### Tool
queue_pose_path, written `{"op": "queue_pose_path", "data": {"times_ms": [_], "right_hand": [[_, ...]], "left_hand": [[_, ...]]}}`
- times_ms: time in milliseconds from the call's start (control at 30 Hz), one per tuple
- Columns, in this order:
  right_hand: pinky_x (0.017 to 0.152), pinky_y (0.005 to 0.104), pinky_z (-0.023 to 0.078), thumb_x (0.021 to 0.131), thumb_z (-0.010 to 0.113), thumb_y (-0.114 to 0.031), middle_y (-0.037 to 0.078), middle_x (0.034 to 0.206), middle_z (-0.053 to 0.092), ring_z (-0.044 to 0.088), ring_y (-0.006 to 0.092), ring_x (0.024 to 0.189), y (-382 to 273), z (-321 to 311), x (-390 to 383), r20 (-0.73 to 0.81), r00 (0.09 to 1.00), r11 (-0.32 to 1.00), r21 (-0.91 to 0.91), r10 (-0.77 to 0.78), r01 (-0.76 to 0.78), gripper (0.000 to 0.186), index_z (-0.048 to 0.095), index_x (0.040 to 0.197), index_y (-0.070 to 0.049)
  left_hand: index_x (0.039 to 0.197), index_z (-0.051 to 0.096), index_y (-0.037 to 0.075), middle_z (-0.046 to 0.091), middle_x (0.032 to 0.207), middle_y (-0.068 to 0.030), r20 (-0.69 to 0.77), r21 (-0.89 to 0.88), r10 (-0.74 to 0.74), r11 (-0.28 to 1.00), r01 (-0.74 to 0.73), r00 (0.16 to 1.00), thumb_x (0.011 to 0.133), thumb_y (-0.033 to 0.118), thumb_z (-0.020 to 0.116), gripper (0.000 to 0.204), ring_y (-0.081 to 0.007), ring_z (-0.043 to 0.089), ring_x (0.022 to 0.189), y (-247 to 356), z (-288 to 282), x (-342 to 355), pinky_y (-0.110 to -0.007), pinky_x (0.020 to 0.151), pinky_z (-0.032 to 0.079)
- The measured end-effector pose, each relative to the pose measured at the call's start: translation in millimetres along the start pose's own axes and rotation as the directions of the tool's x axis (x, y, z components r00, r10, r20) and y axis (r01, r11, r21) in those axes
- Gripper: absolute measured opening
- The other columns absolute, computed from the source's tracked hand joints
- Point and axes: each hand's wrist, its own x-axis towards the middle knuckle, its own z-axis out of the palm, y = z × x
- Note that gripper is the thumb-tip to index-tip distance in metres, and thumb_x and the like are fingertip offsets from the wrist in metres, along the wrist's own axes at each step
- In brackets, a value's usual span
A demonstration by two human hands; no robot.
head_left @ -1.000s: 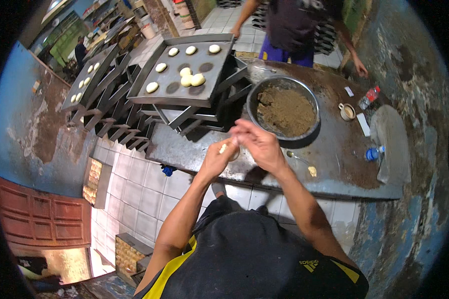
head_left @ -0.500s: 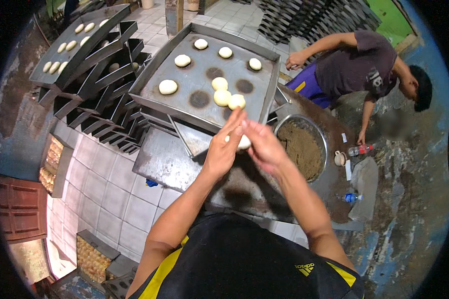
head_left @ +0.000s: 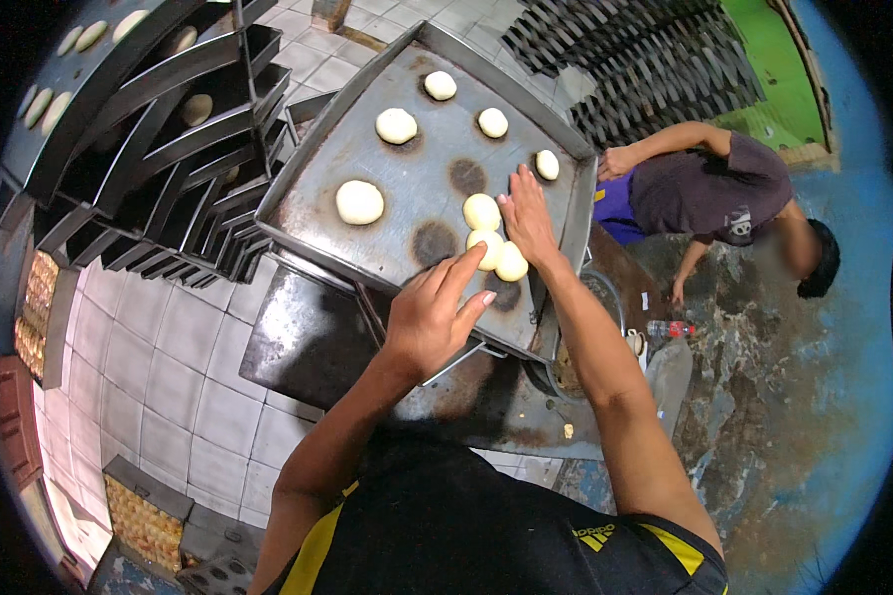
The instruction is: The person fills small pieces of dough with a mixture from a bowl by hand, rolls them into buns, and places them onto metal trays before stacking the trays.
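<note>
A square metal baking tray (head_left: 313,169) with raised walls lies in front of me. Flattened rounds of pale dough are spread over its far and left parts, among them a large one (head_left: 359,202). Nearer the right side, three yellowish dough balls (head_left: 482,211) touch each other. My right hand (head_left: 528,216) lies palm down over the tray beside this cluster, fingers stretched out; whatever is under the palm is hidden. My left hand (head_left: 432,309) hovers over the near rim with fingers apart, its fingertips at the middle ball (head_left: 484,249).
Stacked metal trays (head_left: 159,149) rise at the left, some bearing dough. A worktable (head_left: 298,337) supports my tray, with a partly hidden round bowl (head_left: 569,382) of brown filling at its right. Another person (head_left: 704,188) leans in at the right, near a red-labelled bottle (head_left: 672,328).
My hands were together around a dough piece before the tray. Now they are apart: the right has reached forward over the tray, the left is at the cluster. The view has shifted.
</note>
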Motion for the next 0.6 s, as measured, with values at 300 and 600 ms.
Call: {"op": "queue_pose_path", "data": {"times_ms": [300, 600], "right_hand": [[0.124, 0.0469, 0.011, 0.099, 0.019, -0.074, 0.014, 0.168, 0.018, 0.019, 0.0291, 0.154, 29.1, -0.9, 11.8, 0.238, 0.951, 0.962, -0.234, 0.197, -0.141, 0.092, 0.017, 0.161, -0.007], [0.089, 0.0341, 0.053, 0.092, 0.073, -0.029, 0.008, 0.11, 0.072, 0.066, 0.0169, 0.1, -4.1, -96.7, -24.0, 0.469, 0.867, 0.656, 0.603, 0.169, -0.454, 0.034, 0.071, 0.115, -0.004]], "left_hand": [[0.128, 0.062, 0.006, 0.067, 0.103, -0.0121, 0.031, 0.129, 0.131, 0.983, -0.134, 0.991, 0.088, 0.027, 0.075, 0.047, -0.0309, 0.069, 0.086, 2.8, -1.3, 3.5, -0.04, 0.072, 0.056], [0.104, 0.072, -0.001, 0.069, 0.086, -0.0126, -0.082, -0.058, 0.006, 0.998, -0.011, 0.997, 0.1, 0.012, 0.061, 0.018, -0.0229, 0.07, 0.079, 0.3, 5.0, -5.5, -0.033, 0.071, 0.055]]}}
